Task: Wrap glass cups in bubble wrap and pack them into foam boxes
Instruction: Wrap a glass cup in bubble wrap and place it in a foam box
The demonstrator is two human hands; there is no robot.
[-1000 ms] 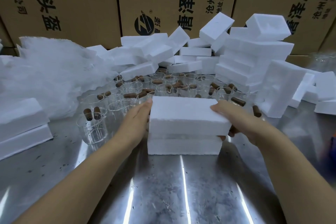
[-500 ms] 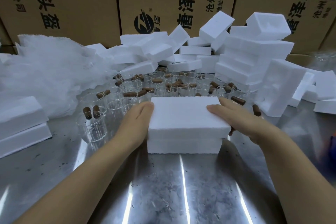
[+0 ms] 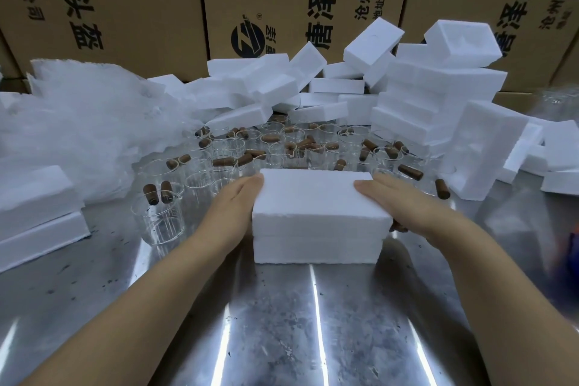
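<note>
Foam box held between two flat hands, near centre of table.
White rectangular foam box [image 3: 316,219], with a horizontal seam across its near face, rests on the scratched steel table [image 3: 282,323]. The left hand [image 3: 232,207] lies with straight fingers against the box's left end. The right hand [image 3: 402,202] lies with straight fingers on the right edge of the top. Neither hand curls round the box. Clear glass cups [image 3: 158,222] with brown cylindrical pieces [image 3: 410,172] on them stand just beyond it. Crumpled translucent bubble wrap [image 3: 87,122] lies far left, and loose white foam box halves [image 3: 438,94] are piled far right.
</note>
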